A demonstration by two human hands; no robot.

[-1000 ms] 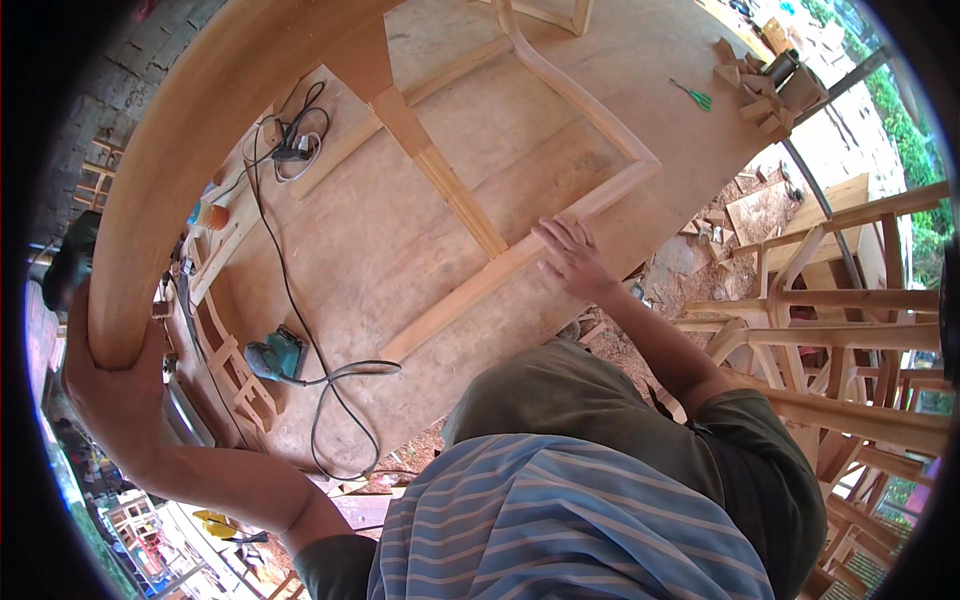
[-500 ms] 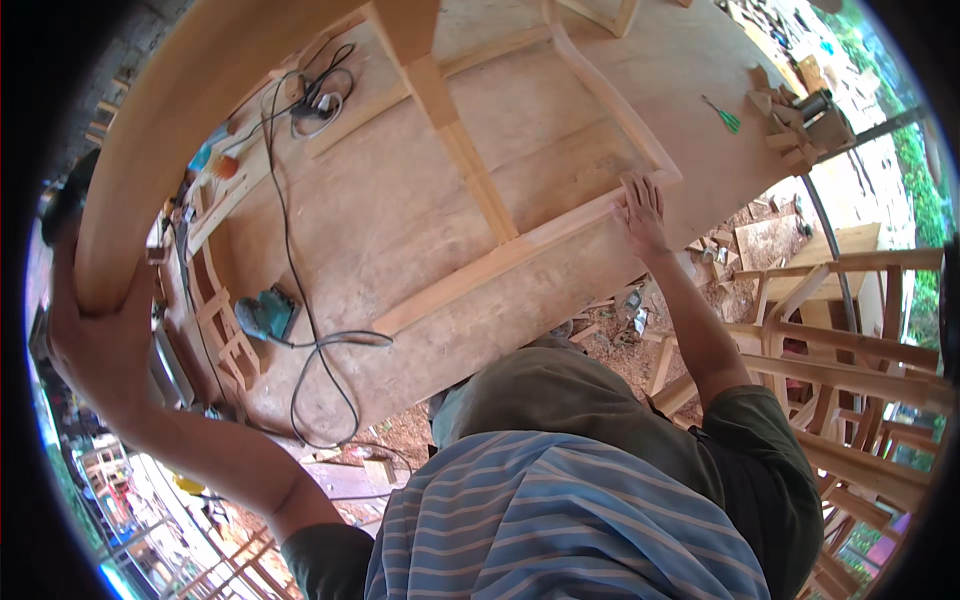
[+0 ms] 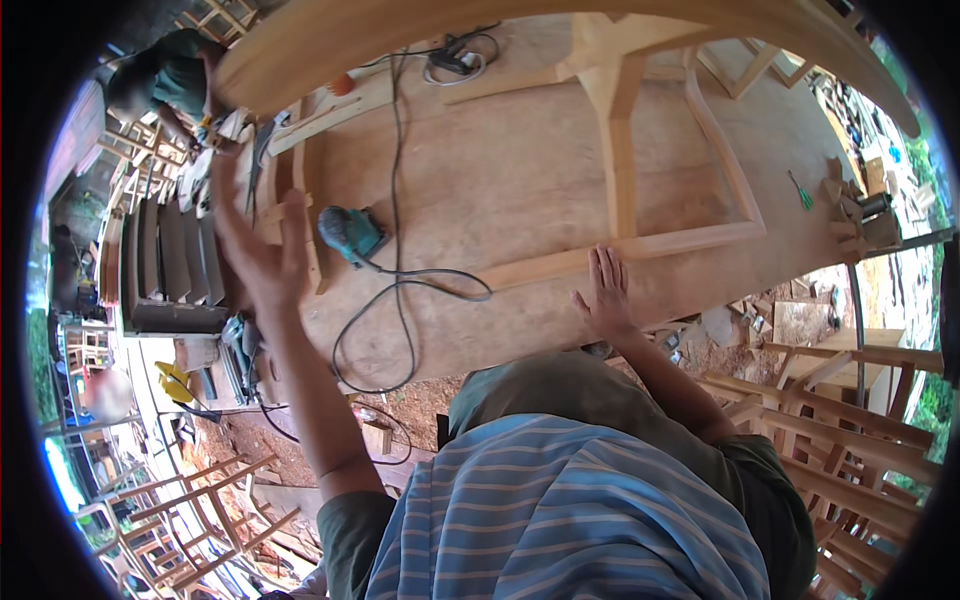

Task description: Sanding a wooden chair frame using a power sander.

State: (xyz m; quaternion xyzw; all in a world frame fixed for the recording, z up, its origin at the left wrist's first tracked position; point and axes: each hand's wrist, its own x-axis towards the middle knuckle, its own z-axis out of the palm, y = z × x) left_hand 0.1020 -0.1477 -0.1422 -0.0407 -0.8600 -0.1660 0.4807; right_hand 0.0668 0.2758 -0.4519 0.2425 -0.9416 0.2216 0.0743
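My left hand is raised with its fingers spread and nothing in it. It stands apart from a large curved wooden board, just below the board's left end. The board belongs to a wooden furniture frame that rises toward me, joined to a forked upright. My right hand lies with fingers stretched against the straight bottom rail of the frame. A teal power sander rests on the worktable to the right of my left hand, its black cord looping beside it.
Green-handled scissors and wood offcuts sit at the table's right. Wooden chair frames stack up at right. A slotted rack stands left, near a person. Power plugs lie at the back.
My left hand has let go of the curved board and moved right. My right hand has slid left from the rail's corner. The view has shifted, showing more of the left side.
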